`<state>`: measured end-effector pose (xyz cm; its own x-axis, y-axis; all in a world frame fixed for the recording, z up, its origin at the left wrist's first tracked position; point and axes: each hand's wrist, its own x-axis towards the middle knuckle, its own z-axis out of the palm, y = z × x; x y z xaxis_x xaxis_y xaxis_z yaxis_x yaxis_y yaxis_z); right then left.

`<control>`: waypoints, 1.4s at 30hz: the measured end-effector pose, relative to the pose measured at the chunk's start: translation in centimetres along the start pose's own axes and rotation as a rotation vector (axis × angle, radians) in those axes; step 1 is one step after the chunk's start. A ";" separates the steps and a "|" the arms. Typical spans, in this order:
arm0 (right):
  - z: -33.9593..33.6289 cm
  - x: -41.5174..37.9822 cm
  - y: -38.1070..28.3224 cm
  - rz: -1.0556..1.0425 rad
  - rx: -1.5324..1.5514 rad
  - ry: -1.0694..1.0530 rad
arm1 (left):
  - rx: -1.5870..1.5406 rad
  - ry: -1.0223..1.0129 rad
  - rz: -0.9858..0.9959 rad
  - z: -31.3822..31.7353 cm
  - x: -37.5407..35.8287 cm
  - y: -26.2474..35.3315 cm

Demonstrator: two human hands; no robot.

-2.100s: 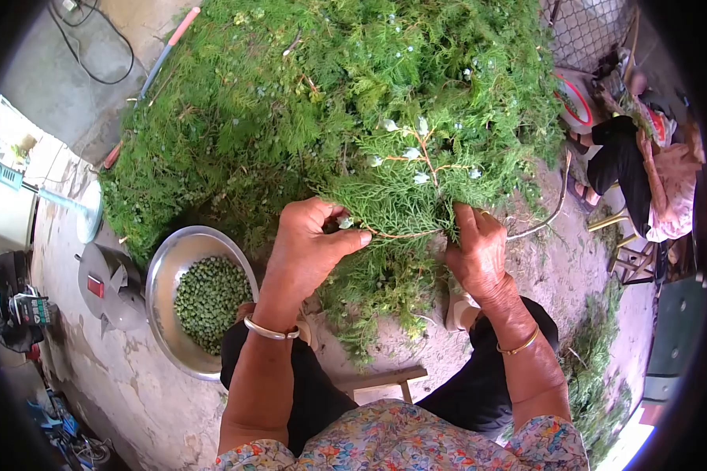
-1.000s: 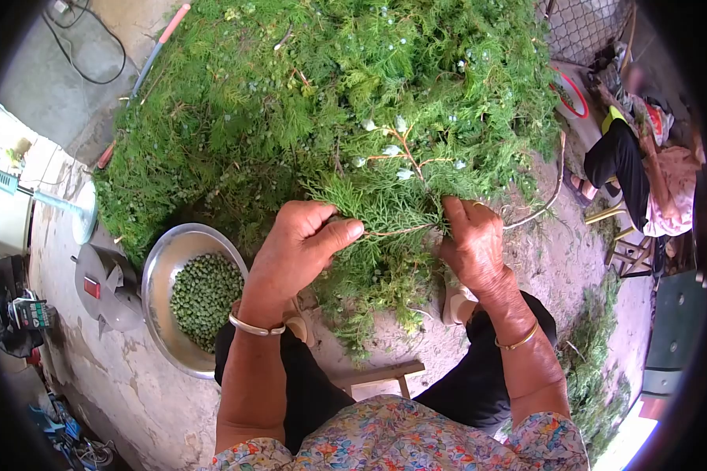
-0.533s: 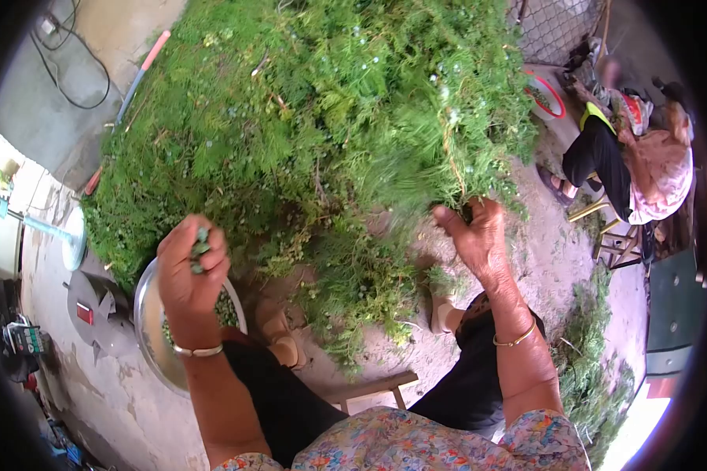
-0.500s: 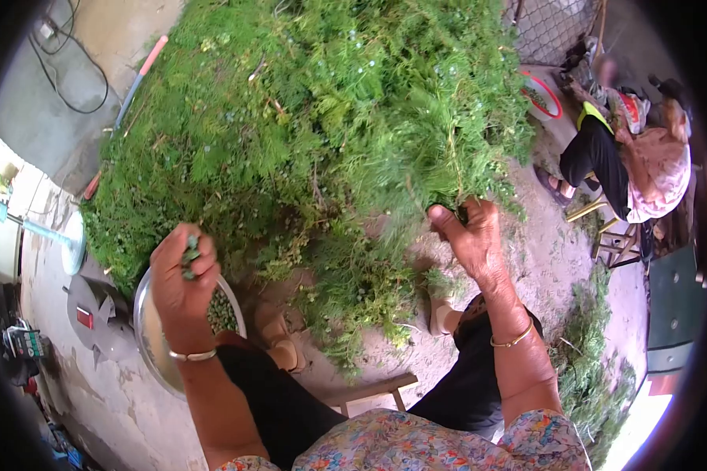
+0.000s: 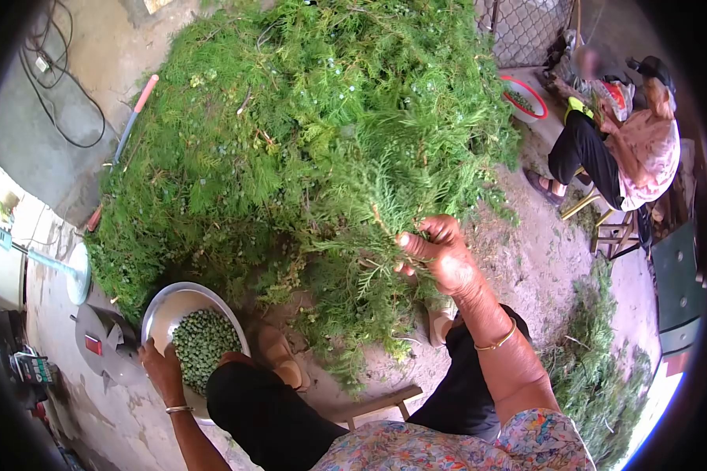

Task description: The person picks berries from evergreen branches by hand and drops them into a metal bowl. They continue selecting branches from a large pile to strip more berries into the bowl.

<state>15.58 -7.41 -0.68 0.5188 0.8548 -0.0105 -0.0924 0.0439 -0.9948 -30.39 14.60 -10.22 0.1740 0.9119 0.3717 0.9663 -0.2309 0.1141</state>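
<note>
My right hand is closed on a leafy evergreen branch, with the thumb pressed against the fingers. The branch fans out to the left, over the big heap of cut evergreen branches. My left hand is low at the left side of a metal basin, its fingers apart and pointing over the rim. Small round green cones fill much of the basin. No cones show in the left hand, though its palm side is hidden.
A seated person is at the right, near a red-rimmed bowl. Loose branches lie on the ground at the right. A long-handled tool, a fan and a wooden stool are also around me.
My left hand, which held several green cones, has moved down to the basin, and they no longer show in it. My right hand has shifted left and down with its branch.
</note>
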 end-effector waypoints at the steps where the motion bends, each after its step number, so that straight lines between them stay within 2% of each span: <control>1: 0.3 -0.1 -0.2 -0.032 -0.087 -0.017 | 0.003 0.003 -0.001 -0.4 0.2 0.4; 2: 0.9 -0.1 -0.7 -0.056 -0.246 0.009 | -0.166 0.014 -0.081 -0.5 0.7 1.2; 3: 1.2 0.0 -0.4 -0.060 -0.242 0.007 | -0.336 0.026 -0.160 -1.1 1.4 2.8; 4: 1.4 0.1 0.3 -0.138 -0.447 0.054 | -0.371 -0.084 -0.213 -3.7 2.3 6.3; 5: 1.6 0.2 1.1 -0.216 -0.652 0.101 | -0.528 -0.149 -0.153 -4.9 2.8 8.7; 7: 1.9 0.6 2.5 -0.256 -0.707 0.128 | -0.960 -0.290 -0.013 -7.6 2.7 14.5; 9: 2.2 1.0 3.2 -0.511 -0.978 0.258 | -0.992 -0.438 0.249 -10.5 1.9 20.6; 10: 2.3 1.2 3.3 -0.475 -1.032 0.253 | -1.004 -0.474 0.387 -10.9 1.5 22.6; 12: 2.3 1.5 3.1 -0.515 -1.084 0.281 | -1.050 -0.271 0.560 -11.9 1.2 26.3; 13: 2.2 1.6 3.0 -0.551 -1.137 0.308 | -1.049 -0.270 0.562 -12.0 1.4 27.5; 15: 2.1 1.5 2.3 -0.537 -1.167 0.299 | -1.143 -0.006 0.432 -12.1 2.3 29.3; 17: 2.0 1.4 2.0 -0.522 -1.197 0.286 | -1.089 0.053 0.413 -11.0 3.7 30.8; 19: 1.9 1.4 2.0 -0.599 -1.263 0.308 | -1.059 0.009 0.355 -8.9 4.7 32.2; 21: 1.9 1.4 2.0 -0.624 -1.298 0.300 | -1.300 -0.297 0.206 -6.3 5.0 33.2; 22: 1.9 1.4 2.0 -0.649 -1.336 0.292 | -1.582 -0.483 0.068 -5.9 4.6 33.7; 23: 2.0 1.4 1.9 -0.643 -1.338 0.288 | -1.854 -0.675 -0.088 -5.7 4.2 34.1; 24: 2.1 1.3 1.8 -0.642 -1.343 0.271 | -1.851 -0.682 -0.097 -5.0 3.9 34.1; 26: 2.3 1.2 1.3 -0.682 -1.317 0.269 | -2.066 -0.954 -0.312 -3.6 3.2 33.8; 27: 2.2 1.3 1.5 -0.680 -1.316 0.270 | -2.065 -0.955 -0.312 -3.7 3.0 33.9; 29: 1.7 1.5 2.1 -0.451 -0.890 0.193 | -2.110 -0.954 -0.302 -4.1 2.4 34.2; 30: 1.8 1.4 1.7 -0.329 -0.800 0.232 | -2.054 -0.925 -0.330 -4.0 2.1 34.2; 31: 1.6 1.4 1.3 -0.326 -0.801 0.236 | -2.053 -0.930 -0.330 -3.9 2.0 34.1; 33: 1.3 1.4 0.6 -0.062 -0.533 0.249 | -1.987 -0.939 -0.223 -3.9 1.8 33.8; 34: 1.2 1.4 0.4 -0.015 -0.484 0.257 | -1.974 -0.939 -0.208 -4.2 1.7 33.8; 37: 1.4 1.2 0.1 -0.029 -0.382 0.197 | -1.921 -0.933 -0.145 -5.4 1.4 34.1; 39: 1.5 1.2 0.4 -0.056 -0.390 0.239 | -1.844 -0.921 -0.087 -5.3 1.7 33.5; 41: 1.5 1.1 0.2 -0.023 -0.529 0.258 | -1.767 -0.906 -0.028 -5.4 2.0 33.2; 42: 1.5 1.1 0.3 -0.025 -0.529 0.258 | -1.764 -0.754 -0.011 -5.7 2.1 33.1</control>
<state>14.86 -5.69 -0.87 0.7117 0.7003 0.0552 0.3245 -0.2580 -0.9100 0.91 6.93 -0.42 0.6725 0.7401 0.0030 -0.2079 0.1849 0.9605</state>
